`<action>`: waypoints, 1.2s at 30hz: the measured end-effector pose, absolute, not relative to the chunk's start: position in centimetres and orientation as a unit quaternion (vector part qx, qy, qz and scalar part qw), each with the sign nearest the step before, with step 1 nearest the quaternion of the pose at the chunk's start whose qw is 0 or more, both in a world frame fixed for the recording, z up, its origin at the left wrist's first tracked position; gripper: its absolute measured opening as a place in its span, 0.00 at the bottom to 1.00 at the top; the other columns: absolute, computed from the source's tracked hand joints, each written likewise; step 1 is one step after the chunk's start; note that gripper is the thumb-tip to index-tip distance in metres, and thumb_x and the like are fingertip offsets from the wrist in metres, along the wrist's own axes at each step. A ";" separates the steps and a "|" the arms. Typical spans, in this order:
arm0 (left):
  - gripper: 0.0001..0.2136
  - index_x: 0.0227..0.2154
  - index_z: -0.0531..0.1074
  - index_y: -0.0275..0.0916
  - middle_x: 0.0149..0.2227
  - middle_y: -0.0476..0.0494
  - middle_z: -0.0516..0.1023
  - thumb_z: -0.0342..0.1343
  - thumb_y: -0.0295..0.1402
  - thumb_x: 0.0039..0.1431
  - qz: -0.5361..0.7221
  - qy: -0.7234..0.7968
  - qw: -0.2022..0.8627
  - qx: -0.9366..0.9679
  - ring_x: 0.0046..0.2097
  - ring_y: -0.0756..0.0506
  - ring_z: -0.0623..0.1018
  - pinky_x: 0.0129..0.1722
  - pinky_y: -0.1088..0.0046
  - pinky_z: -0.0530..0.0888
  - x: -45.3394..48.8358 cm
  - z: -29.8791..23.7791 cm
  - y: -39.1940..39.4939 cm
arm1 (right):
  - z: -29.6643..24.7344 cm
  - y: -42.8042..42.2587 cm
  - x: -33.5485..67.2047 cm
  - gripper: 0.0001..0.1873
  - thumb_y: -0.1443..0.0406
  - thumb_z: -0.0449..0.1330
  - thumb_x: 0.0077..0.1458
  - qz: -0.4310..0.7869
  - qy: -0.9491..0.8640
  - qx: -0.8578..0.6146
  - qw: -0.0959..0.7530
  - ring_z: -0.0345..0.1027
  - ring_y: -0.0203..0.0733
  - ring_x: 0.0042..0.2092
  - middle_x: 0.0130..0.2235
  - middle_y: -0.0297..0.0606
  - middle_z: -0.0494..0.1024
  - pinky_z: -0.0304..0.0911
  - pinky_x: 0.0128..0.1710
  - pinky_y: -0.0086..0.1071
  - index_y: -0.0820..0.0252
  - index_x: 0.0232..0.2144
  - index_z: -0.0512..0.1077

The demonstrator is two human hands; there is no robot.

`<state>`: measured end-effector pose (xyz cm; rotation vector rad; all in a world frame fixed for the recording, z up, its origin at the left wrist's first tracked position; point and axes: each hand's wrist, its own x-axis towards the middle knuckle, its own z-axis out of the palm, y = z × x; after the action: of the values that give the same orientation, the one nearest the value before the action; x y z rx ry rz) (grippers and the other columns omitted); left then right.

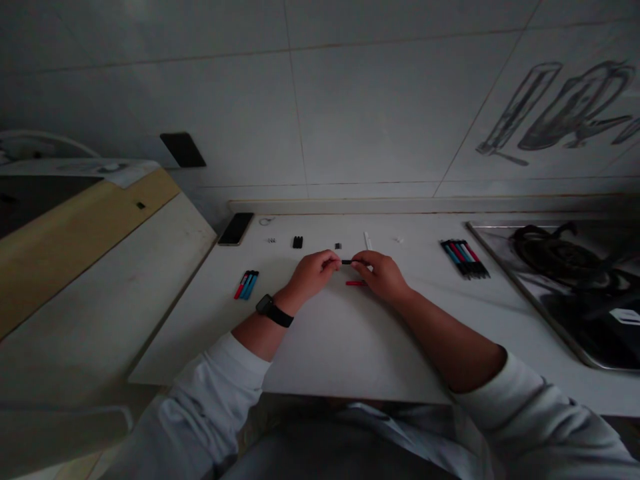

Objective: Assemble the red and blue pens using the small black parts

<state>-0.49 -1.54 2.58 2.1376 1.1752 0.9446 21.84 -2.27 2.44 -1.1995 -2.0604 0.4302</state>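
In front of me on the white countertop (345,340), my left hand (318,270) and my right hand (383,273) meet with pinched fingers. A thin black pen part (346,262) spans the gap between them, one end in each hand. Its exact kind is too small to make out. Just below my right hand lies a red pen barrel (355,283), partly behind the fingers. Beyond the hands are small dark pieces (338,246) and white sticks (367,239). Farther left sit black pen parts (298,242) and tiny springs (271,240).
Red and blue pen barrels (247,285) lie to the left, below a phone (236,229) and a thin ring (267,221). Several pens (464,259) lie side by side at right, near the gas stove (545,320). Tiny white bits (398,239) lie toward the wall.
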 end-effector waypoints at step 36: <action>0.12 0.34 0.71 0.40 0.39 0.42 0.75 0.45 0.31 0.72 0.345 0.498 0.150 0.782 0.44 0.43 0.75 0.48 0.65 0.71 -1.3 0.8 0.6 | 1.1 6.1 21.7 0.14 0.68 0.60 0.63 0.000 -0.864 -0.468 0.185 0.72 0.48 0.47 0.49 0.44 0.82 0.63 0.51 0.39 0.53 0.47 0.83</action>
<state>-1.31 0.59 0.77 2.2451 1.4294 0.9899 21.66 6.14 1.13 -1.3187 -2.4360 -0.0010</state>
